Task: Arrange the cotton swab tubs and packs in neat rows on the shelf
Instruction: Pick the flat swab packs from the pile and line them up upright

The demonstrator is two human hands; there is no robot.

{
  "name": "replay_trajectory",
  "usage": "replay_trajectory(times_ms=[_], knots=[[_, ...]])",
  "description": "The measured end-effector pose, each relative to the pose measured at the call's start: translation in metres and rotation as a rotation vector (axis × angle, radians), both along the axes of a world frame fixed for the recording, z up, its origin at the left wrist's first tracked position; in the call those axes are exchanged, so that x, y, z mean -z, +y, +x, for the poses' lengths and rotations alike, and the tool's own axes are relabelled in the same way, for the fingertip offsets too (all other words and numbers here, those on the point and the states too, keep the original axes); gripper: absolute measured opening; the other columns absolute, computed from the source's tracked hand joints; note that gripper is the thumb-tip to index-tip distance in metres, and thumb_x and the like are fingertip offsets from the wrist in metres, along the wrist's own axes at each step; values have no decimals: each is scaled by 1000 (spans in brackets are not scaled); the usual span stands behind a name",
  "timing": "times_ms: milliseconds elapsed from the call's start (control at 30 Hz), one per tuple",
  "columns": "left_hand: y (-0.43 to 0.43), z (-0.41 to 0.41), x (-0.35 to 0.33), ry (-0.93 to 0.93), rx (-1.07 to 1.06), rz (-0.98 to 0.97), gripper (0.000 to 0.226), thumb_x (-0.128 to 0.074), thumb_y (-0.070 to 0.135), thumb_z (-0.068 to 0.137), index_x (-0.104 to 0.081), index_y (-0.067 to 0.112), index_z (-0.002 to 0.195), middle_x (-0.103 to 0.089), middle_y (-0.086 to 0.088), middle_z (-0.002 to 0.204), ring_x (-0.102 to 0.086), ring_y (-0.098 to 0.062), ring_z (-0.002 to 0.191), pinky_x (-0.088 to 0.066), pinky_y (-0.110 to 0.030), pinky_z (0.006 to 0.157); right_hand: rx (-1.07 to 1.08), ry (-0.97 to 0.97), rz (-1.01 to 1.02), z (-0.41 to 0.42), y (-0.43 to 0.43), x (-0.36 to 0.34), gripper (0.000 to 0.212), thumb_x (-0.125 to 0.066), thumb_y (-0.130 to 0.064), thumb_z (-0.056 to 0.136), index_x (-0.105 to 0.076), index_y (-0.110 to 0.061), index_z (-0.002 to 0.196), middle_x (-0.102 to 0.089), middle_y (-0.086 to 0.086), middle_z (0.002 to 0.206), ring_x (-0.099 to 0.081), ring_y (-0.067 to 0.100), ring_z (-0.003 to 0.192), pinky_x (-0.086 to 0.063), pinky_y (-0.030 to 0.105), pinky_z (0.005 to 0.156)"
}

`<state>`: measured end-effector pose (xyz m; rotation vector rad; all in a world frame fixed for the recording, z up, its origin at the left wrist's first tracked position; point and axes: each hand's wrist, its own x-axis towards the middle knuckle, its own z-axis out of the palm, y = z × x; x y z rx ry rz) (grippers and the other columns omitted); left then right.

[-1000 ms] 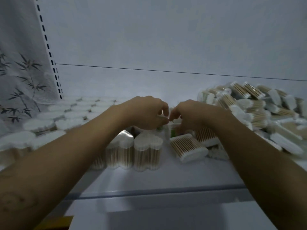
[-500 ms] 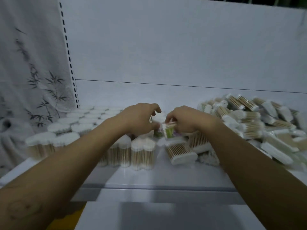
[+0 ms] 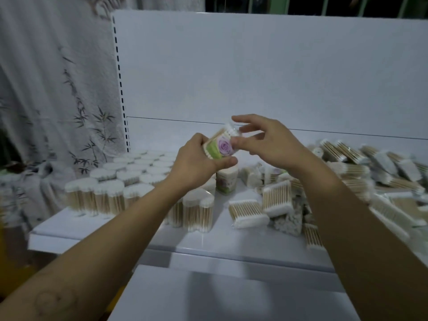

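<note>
Tubs (image 3: pixel 120 181) of swabs stand in neat rows on the left of the shelf (image 3: pixel 208 242). Over the middle, the left hand (image 3: pixel 196 163) grips a pack (image 3: pixel 221 147) from below, fingers curled round it, and holds it tilted in the air above a labelled tub (image 3: pixel 227 181). The right hand (image 3: pixel 266 144) pinches the pack's far end lightly between thumb and one finger, the other fingers spread. A loose pile (image 3: pixel 370 172) of packs lies to the right. The step looks like turning the pack to face properly; next it needs standing upright beside the labelled tub. Its label shows a purple rose on green; no writing is legible.
</note>
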<state>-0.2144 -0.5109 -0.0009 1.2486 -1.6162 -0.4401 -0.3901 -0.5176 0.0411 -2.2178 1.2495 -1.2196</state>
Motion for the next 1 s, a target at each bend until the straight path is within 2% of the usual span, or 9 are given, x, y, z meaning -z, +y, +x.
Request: replay_trajectory(times_ms=[67, 133, 233, 300, 433, 600, 833, 933, 1000], knots=[[1, -3, -1, 21, 17, -1, 50, -83, 44, 70, -56, 16, 101, -61, 8, 81, -55, -5, 66, -38, -21, 55, -15, -41, -15, 5, 1, 7, 52, -80, -38, 77, -60, -42, 126, -60, -6, 117, -67, 15, 85, -57, 42, 84], [3, -3, 0, -30, 29, 28, 54, -81, 46, 72, -56, 18, 111, -65, 8, 94, -59, -5, 78, -44, -22, 62, 29, -101, -59, 9, 0, 12, 54, -80, -31, 78, -60, -38, 127, -59, -5, 116, -67, 17, 87, -58, 40, 82], [2, 5, 8, -279, -63, 46, 76, -74, 52, 77, -41, 23, 139, -53, 3, 138, -54, -16, 119, -45, -39, 98, 237, 59, -112, 9, -5, 21, 58, -78, -32, 78, -57, -32, 131, -56, 1, 125, -58, 21, 110, -46, 29, 92], [8, 14, 17, -404, -188, -65, 67, -66, 51, 85, -40, 26, 140, -53, 4, 137, -50, -17, 124, -34, -41, 108, 328, 211, -66, 10, -11, 35, 59, -77, -32, 79, -52, -27, 132, -53, 6, 126, -54, 24, 110, -39, 26, 82], [27, 20, 48, -522, -332, -297, 34, -52, 48, 89, -60, 30, 116, -65, 11, 112, -57, -15, 110, -23, -34, 95, 376, 360, 40, 15, -28, 62, 46, -74, -22, 79, -51, -19, 119, -49, 8, 117, -54, 23, 87, -37, 29, 67], [34, 8, 81, -612, -418, -410, 29, -48, 47, 85, -69, 28, 90, -69, 10, 94, -58, -19, 103, -26, -39, 88, 357, 436, 86, 26, -46, 78, 39, -72, -18, 80, -56, -16, 115, -51, 7, 116, -53, 24, 92, -34, 27, 70], [33, 4, 109, -649, -433, -456, 36, -56, 48, 84, -68, 20, 103, -66, 3, 109, -54, -27, 117, -29, -55, 102, 337, 426, 117, 33, -54, 87, 37, -76, -22, 77, -54, -14, 105, -55, 8, 110, -51, 23, 86, -33, 29, 64], [31, 5, 109, -658, -450, -465, 45, -54, 50, 83, -64, 16, 111, -64, -2, 117, -51, -29, 121, -26, -57, 105, 346, 483, 103, 32, -51, 82, 47, -78, -38, 76, -59, -17, 114, -55, 4, 114, -57, 24, 99, -40, 29, 72], [31, 6, 109, -678, -455, -439, 51, -51, 53, 83, -62, 15, 116, -62, -3, 120, -49, -29, 124, -23, -58, 107, 354, 498, 75, 32, -48, 78, 49, -75, -34, 80, -58, -23, 125, -53, 3, 125, -56, 25, 110, -39, 29, 79]])
